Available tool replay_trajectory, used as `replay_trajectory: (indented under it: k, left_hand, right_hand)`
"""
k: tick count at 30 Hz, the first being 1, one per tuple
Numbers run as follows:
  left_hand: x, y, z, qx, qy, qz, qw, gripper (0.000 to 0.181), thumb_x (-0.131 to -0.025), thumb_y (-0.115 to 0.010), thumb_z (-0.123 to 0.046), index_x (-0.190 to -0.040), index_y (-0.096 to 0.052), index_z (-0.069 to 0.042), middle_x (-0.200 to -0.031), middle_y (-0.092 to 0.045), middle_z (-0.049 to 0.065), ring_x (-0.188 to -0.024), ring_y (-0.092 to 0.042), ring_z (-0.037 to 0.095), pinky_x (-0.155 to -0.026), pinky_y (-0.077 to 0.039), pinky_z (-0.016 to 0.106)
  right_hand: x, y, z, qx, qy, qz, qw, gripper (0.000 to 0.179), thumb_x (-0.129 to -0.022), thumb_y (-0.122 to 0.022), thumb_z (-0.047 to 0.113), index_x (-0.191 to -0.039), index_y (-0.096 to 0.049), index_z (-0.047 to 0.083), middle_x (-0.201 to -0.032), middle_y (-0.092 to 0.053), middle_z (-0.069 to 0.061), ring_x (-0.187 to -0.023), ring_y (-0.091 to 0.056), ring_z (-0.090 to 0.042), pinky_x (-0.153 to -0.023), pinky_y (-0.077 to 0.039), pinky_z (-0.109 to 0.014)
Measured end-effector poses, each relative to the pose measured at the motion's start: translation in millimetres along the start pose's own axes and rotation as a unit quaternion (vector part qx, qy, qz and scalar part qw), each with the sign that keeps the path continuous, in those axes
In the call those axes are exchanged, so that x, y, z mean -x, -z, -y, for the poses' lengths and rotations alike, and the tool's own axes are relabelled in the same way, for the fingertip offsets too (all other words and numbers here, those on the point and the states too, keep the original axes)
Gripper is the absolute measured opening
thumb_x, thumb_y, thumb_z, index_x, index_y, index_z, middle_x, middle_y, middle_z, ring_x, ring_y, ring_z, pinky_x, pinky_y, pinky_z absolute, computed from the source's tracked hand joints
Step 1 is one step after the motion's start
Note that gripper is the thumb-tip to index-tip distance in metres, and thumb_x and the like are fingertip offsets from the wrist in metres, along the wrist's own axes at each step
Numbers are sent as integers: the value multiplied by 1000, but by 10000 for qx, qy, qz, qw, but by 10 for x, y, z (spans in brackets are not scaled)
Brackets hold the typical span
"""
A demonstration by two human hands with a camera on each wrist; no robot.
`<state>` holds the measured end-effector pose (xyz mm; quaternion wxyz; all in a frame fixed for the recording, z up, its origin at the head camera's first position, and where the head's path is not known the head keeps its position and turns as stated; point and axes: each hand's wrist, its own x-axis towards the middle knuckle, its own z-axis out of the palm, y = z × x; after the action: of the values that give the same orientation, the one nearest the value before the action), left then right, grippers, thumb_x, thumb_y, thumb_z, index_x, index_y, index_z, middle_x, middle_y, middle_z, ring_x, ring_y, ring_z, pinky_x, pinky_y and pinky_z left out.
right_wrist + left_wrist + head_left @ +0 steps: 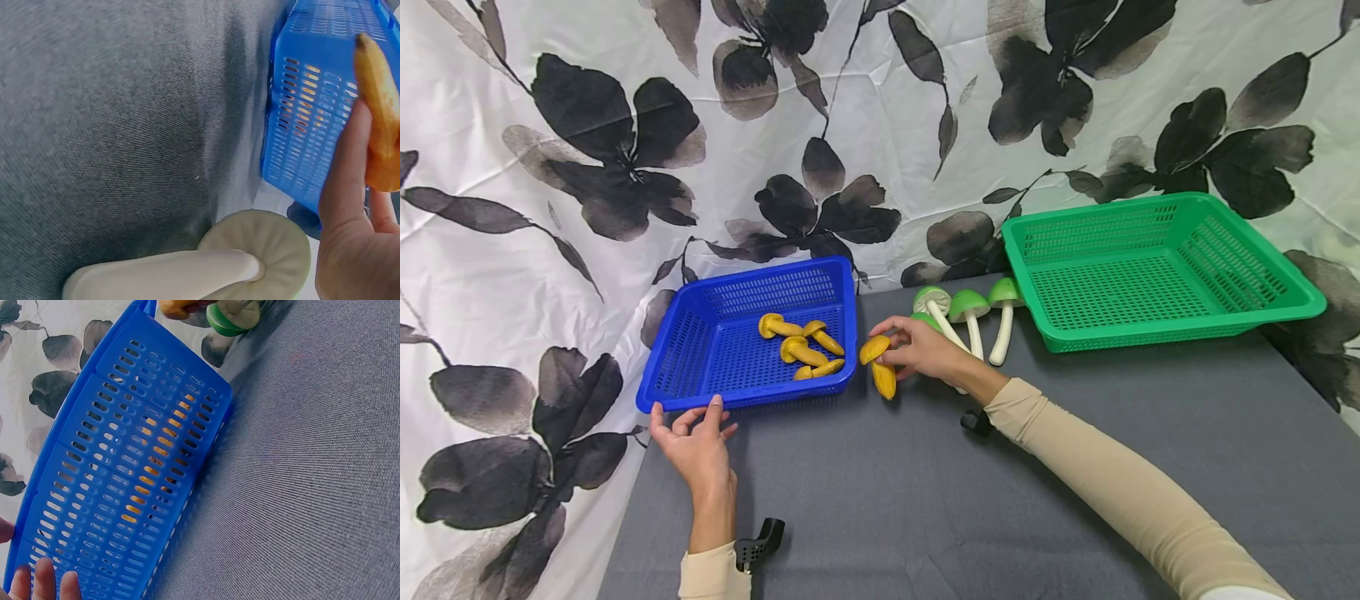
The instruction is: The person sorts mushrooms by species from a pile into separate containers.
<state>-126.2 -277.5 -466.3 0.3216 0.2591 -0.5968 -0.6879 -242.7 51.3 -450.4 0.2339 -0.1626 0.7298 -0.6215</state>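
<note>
The right hand [917, 346] pinches a yellow toy mushroom [883, 380] just outside the right side of a blue plastic basket [741, 287]. In the right wrist view, the mushroom [376, 81] shows between thumb and fingers, its stem pointing up beside the basket wall [306, 144]. The left hand [696, 446] holds the basket's front rim near its left corner. Its fingertips [45, 578] show by the perforated outer wall in the left wrist view. Several yellow mushrooms [805, 352] lie inside the blue basket, toward its right side.
Several green-capped mushrooms with white stems [1002, 333] lie behind the right hand, partly hidden by it. A green plastic basket [1187, 329] stands at the back right of the grey-covered table [865, 500]. A floral cloth [925, 108] hangs behind.
</note>
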Motion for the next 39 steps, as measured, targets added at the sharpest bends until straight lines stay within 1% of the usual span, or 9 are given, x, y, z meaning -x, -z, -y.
replay_trajectory:
  k: [3, 8, 12, 17, 21, 28, 34, 36, 39]
  left_hand:
    - [2, -6, -14, -5, -2, -5, 10000, 95, -87, -81, -15, -159, -19, -24, -109, -52, 13, -76, -69, 16, -59, -61, 27]
    - [8, -13, -39, -43, 18, -12, 10000, 95, -88, -81, -15, -159, -19, -24, -108, -53, 12, -77, -70, 16, -60, -62, 27]
    - [8, -9, -37, -57, 20, -7, 10000, 95, -88, -81, -16, -159, -19, -24, -109, -53, 12, -79, -70, 18, -60, -62, 27]
    - [8, -6, -30, -60, 27, -7, 10000, 95, -88, -81, -16, -159, -18, -24, -109, -53, 12, -80, -71, 20, -61, -62, 27]
    - [7, -9, -30, -57, 42, -6, 10000, 95, -88, -81, -17, -159, -18, -24, -108, -53, 11, -79, -71, 19, -60, -62, 28]
    - [7, -12, -33, -52, 25, -18, 10000, 95, -88, -81, -16, -159, -19, -24, -108, -53, 11, -76, -70, 15, -60, -61, 27]
    - [13, -16, -40, -68, 6, -32, 10000, 95, -88, -81, -15, -159, -19, -23, -109, -53, 13, -76, -70, 15, -60, -61, 26]
    - [16, -16, -42, -67, -1, -40, 10000, 94, -88, -81, -14, -159, -19, -22, -110, -52, 15, -76, -70, 15, -60, -61, 26]
    - [14, -18, -46, -49, -9, -48, 10000, 94, -87, -81, -13, -159, -20, -22, -110, -52, 14, -76, -70, 15, -60, -61, 26]
  right_hand:
    - [-15, 7, 31, -100, 82, -30, 9999, 44, -94, -71, 10, -135, -57, 11, -112, -68, -14, -94, -69, -25, -80, -62, -54]
    - [-33, 32, 86, -126, 147, -100, 9998, 46, -94, -71, 10, -137, -56, 8, -112, -67, -15, -95, -70, -26, -79, -62, -54]
    - [-40, 49, 127, -75, 232, -217, 9995, 46, -93, -73, 12, -136, -58, 10, -111, -67, -14, -95, -70, -26, -76, -63, -48]
    - [-46, 63, 184, -202, 342, -274, 9988, 46, -93, -73, 12, -136, -58, 11, -114, -67, -14, -98, -69, -27, -80, -63, -50]
    - [-59, 80, 225, -362, 415, -248, 9982, 49, -93, -73, 12, -138, -56, 9, -120, -68, -13, -102, -70, -27, -82, -62, -50]
    - [-101, 78, 302, -546, 550, -218, 9968, 44, -91, -74, 11, -133, -60, 15, -121, -69, -12, -104, -71, -28, -86, -60, -55]
    - [-142, 40, 353, -597, 590, -240, 9962, 50, -92, -74, 13, -139, -57, 11, -123, -69, -11, -105, -71, -26, -82, -62, -49]
    - [-158, 26, 370, -632, 607, -243, 9959, 51, -93, -74, 14, -140, -57, 11, -123, -69, -11, -107, -70, -26, -84, -62, -51]
    - [-201, 6, 397, -682, 623, -246, 9954, 49, -93, -75, 15, -138, -59, 14, -124, -68, -11, -108, -69, -26, -87, -59, -55]
